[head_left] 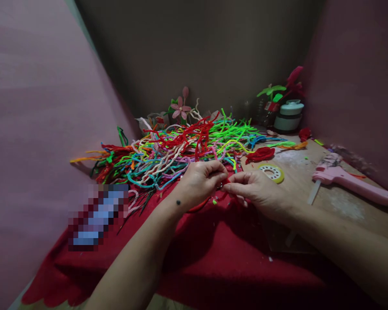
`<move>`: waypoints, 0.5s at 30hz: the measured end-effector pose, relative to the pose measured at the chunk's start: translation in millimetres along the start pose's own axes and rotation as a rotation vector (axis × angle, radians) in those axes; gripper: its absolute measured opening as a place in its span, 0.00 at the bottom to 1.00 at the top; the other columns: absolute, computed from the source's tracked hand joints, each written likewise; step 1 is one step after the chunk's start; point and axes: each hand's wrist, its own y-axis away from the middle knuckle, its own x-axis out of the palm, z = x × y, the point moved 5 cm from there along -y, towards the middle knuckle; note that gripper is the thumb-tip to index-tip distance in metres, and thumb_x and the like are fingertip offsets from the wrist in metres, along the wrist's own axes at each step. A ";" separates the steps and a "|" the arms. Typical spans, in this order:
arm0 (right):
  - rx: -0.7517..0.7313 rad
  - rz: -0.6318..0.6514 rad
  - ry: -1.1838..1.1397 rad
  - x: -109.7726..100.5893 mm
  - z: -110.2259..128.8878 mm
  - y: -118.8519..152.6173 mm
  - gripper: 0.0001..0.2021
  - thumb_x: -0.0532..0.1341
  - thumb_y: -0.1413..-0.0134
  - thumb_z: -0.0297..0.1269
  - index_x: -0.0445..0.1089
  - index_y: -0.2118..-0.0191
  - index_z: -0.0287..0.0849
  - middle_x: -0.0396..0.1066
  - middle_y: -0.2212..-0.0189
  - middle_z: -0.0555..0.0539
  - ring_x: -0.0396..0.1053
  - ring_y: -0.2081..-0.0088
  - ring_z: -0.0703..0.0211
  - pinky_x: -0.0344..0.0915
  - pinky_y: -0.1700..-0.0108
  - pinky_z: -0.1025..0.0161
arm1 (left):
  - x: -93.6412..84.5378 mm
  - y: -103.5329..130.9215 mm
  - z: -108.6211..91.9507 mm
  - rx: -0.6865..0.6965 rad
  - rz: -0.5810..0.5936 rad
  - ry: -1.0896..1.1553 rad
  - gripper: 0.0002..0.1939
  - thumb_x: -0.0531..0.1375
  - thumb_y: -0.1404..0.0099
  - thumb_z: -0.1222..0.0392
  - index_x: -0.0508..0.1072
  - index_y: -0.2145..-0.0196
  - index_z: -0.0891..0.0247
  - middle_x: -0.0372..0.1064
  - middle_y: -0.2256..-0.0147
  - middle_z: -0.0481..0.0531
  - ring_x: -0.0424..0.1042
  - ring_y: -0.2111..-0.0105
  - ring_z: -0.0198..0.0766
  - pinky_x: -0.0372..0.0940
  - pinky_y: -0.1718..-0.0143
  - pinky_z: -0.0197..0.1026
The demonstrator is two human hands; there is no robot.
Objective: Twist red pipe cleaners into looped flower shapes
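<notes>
My left hand (203, 177) and my right hand (254, 187) meet over the front of the table, fingertips almost touching. Both pinch a red pipe cleaner (226, 182), of which only a small part shows between the fingers. A red strand (198, 207) curves out under my left wrist; whether it is the same piece I cannot tell. Just behind my hands lies a big heap of pipe cleaners (177, 148) in many colours. A bundled red pipe-cleaner piece (260, 155) rests beyond my right hand, near a yellow-rimmed disc with holes (280, 174).
A pink glue gun (349, 178) with a glue stick lies on a brown board (339, 211) at right. A lidded jar (288, 116) and pipe-cleaner flowers (180, 107) stand at the back. Red cloth (213, 249) covers the table; a blurred-out object (100, 215) lies left.
</notes>
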 end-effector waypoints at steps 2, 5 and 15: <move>0.003 -0.001 0.003 -0.3 0.1 0.5 0.12 0.59 0.54 0.41 0.66 0.79 0.38 0.57 0.88 0.55 0.51 0.85 0.70 0.45 0.81 0.67 | -0.9 0.4 -2.1 0.021 -0.034 -0.050 0.07 0.56 0.44 0.61 0.69 0.76 0.66 0.60 0.83 0.43 0.56 0.83 0.24 0.52 0.81 0.29; -0.003 -0.023 -0.047 -1.4 2.4 1.8 0.13 0.59 0.54 0.41 0.66 0.80 0.37 0.57 0.88 0.54 0.51 0.84 0.71 0.46 0.81 0.67 | -0.5 0.7 1.9 -0.091 -0.034 0.100 0.06 0.56 0.44 0.61 0.69 0.73 0.66 0.59 0.85 0.42 0.54 0.86 0.24 0.50 0.84 0.29; 0.055 -0.115 -0.121 0.0 -0.9 3.6 0.13 0.60 0.56 0.38 0.61 0.84 0.39 0.55 0.90 0.56 0.50 0.86 0.72 0.45 0.83 0.69 | 1.2 2.5 3.8 -0.106 -0.267 0.105 0.10 0.59 0.47 0.58 0.68 0.80 0.66 0.59 0.87 0.42 0.54 0.88 0.24 0.48 0.86 0.29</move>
